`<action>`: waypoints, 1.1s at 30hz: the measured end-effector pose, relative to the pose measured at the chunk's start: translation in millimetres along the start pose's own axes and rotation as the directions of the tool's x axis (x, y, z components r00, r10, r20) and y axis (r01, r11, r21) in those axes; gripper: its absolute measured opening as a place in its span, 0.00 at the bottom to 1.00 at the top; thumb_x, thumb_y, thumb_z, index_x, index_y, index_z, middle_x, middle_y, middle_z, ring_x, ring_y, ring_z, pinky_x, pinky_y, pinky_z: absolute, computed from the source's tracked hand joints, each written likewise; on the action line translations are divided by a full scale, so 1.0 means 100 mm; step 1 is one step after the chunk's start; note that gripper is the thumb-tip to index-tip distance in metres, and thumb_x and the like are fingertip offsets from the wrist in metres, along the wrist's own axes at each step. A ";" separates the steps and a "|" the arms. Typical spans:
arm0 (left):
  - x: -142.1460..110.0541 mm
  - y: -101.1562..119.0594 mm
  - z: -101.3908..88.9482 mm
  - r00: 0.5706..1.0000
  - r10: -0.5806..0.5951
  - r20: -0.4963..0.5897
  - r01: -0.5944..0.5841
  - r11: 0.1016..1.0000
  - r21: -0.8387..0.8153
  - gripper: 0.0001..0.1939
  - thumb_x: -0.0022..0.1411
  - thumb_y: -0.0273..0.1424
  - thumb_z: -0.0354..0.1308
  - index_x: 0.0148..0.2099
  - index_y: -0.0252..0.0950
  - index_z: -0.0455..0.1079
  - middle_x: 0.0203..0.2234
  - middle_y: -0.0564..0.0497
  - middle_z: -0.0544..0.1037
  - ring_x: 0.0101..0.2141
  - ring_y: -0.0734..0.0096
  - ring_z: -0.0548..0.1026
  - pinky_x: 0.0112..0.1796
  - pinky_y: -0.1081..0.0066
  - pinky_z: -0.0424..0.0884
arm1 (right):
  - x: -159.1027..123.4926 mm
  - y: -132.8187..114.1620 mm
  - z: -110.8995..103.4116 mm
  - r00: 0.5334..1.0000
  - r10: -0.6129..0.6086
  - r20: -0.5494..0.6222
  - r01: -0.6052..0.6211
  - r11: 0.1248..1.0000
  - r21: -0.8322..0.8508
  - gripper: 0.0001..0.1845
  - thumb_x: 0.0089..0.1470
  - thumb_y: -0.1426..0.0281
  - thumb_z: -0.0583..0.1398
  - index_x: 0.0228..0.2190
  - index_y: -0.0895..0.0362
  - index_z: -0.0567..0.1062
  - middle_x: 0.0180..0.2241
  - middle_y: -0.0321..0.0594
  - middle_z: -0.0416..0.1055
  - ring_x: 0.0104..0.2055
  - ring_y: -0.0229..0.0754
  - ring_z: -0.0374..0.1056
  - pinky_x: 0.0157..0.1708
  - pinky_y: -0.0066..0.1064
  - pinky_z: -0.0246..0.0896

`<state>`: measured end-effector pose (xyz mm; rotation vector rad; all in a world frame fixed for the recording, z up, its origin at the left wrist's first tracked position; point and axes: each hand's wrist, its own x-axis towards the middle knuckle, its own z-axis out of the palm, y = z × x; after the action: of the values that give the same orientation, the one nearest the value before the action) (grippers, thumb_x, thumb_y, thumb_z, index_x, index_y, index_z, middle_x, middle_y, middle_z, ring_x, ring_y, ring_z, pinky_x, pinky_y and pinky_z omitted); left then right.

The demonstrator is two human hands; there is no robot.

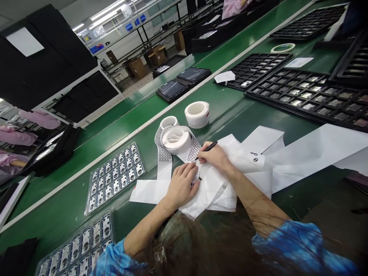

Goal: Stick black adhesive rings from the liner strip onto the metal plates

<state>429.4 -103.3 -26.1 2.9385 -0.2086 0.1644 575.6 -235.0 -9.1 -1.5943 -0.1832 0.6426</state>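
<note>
The right hand [214, 157] reaches in from the lower right with the forearm angled across the green work surface [230, 111], its fingers closed around slim black tweezers [207, 148] whose tip points down and to the left at a white liner strip printed with rows of small black rings [193, 150]. The left hand [182, 184] lies palm down just beside it, fingers curled loosely and pressing flat on the same strip and the loose white backing paper [258, 153] beneath — it grasps nothing. The strip unwinds from a white roll of ring stickers [176, 140] standing just beyond the two hands; a second white roll [197, 114] stands a little farther away, apart from the first. To the left lie two clear plastic trays of small metal parts [115, 178], and to the upper right several black compartment trays [304, 92] — some cells hold shiny pieces. A roll of pale tape [283, 47] rests near the far trays.
</note>
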 end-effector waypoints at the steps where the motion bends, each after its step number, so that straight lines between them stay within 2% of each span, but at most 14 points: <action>1: 0.00 0.00 0.00 1.000 -0.001 0.001 0.001 1.000 -0.001 0.23 0.71 0.34 0.53 0.65 0.34 0.66 0.65 0.42 0.70 0.64 0.51 0.67 0.63 0.50 0.65 | 0.02 0.01 0.00 1.000 0.006 -0.006 -0.006 1.000 0.007 0.12 0.55 0.80 0.64 0.25 0.58 0.68 0.19 0.25 0.70 0.23 0.32 0.71 0.29 0.26 0.71; 7: 0.00 0.00 0.00 1.000 -0.004 0.000 0.004 1.000 -0.005 0.22 0.71 0.34 0.53 0.64 0.35 0.66 0.65 0.41 0.70 0.63 0.51 0.67 0.63 0.50 0.65 | 0.11 0.07 0.01 0.999 0.024 -0.024 -0.023 0.999 0.040 0.14 0.44 0.83 0.63 0.21 0.54 0.66 0.14 0.27 0.72 0.20 0.35 0.73 0.22 0.21 0.67; 14: -0.02 -0.01 0.00 1.000 -0.016 0.000 0.016 1.000 -0.004 0.22 0.72 0.35 0.53 0.64 0.34 0.65 0.64 0.38 0.69 0.62 0.48 0.67 0.61 0.48 0.67 | 0.11 0.09 0.00 0.999 -0.033 -0.032 0.036 0.997 0.065 0.13 0.40 0.81 0.64 0.20 0.54 0.67 0.15 0.28 0.73 0.20 0.37 0.74 0.21 0.22 0.67; 20: 0.01 -0.02 0.00 1.000 0.006 0.017 -0.005 1.000 -0.014 0.21 0.72 0.37 0.55 0.63 0.33 0.66 0.63 0.36 0.70 0.63 0.47 0.68 0.61 0.48 0.68 | -0.16 -0.09 -0.02 0.980 -0.172 -0.101 0.184 0.976 0.118 0.12 0.40 0.78 0.67 0.20 0.56 0.68 0.18 0.29 0.73 0.21 0.35 0.74 0.23 0.22 0.67; 24: -0.08 0.02 -0.21 0.999 0.033 0.021 -0.032 0.998 -0.046 0.20 0.74 0.38 0.54 0.62 0.34 0.67 0.64 0.36 0.69 0.63 0.51 0.69 0.62 0.53 0.69 | -0.43 -0.16 -0.01 0.944 -0.297 -0.142 0.318 0.936 0.154 0.11 0.41 0.71 0.69 0.21 0.55 0.70 0.19 0.30 0.75 0.22 0.36 0.74 0.27 0.25 0.70; 27: -0.43 0.10 -0.48 0.999 0.043 -0.001 -0.043 0.997 -0.068 0.20 0.74 0.38 0.53 0.62 0.36 0.68 0.65 0.38 0.69 0.64 0.53 0.68 0.63 0.54 0.69 | -0.72 -0.10 0.10 0.875 -0.423 -0.235 0.464 0.871 0.162 0.12 0.39 0.70 0.71 0.21 0.53 0.71 0.19 0.28 0.74 0.22 0.37 0.73 0.29 0.29 0.71; 29: -0.84 0.19 -0.61 0.999 0.044 -0.025 -0.045 0.996 -0.071 0.18 0.74 0.36 0.52 0.61 0.37 0.69 0.63 0.40 0.72 0.62 0.56 0.70 0.63 0.57 0.69 | -0.99 0.02 0.22 0.794 -0.524 -0.307 0.585 0.796 0.156 0.12 0.41 0.74 0.71 0.22 0.52 0.72 0.21 0.29 0.76 0.24 0.38 0.74 0.31 0.32 0.72; 31: -1.34 0.31 -0.64 0.997 0.045 -0.062 -0.048 0.997 -0.052 0.16 0.73 0.31 0.50 0.59 0.39 0.72 0.60 0.45 0.76 0.60 0.59 0.73 0.61 0.59 0.71 | -1.31 0.20 0.35 0.805 -0.521 -0.284 0.582 0.787 0.205 0.14 0.42 0.76 0.71 0.21 0.51 0.72 0.22 0.29 0.75 0.24 0.39 0.74 0.31 0.34 0.74; 33: -1.84 0.43 -0.55 0.994 0.050 -0.096 -0.053 0.998 -0.027 0.15 0.71 0.29 0.53 0.55 0.42 0.74 0.55 0.50 0.81 0.56 0.61 0.77 0.60 0.61 0.72 | -1.63 0.42 0.50 0.891 -0.424 -0.161 0.452 0.864 0.224 0.11 0.46 0.73 0.70 0.23 0.49 0.74 0.25 0.31 0.77 0.23 0.41 0.74 0.28 0.36 0.75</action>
<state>236.7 -110.1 13.0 2.8891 -0.2706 0.3058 405.1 -276.2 -1.6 -1.2718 -0.3584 0.2115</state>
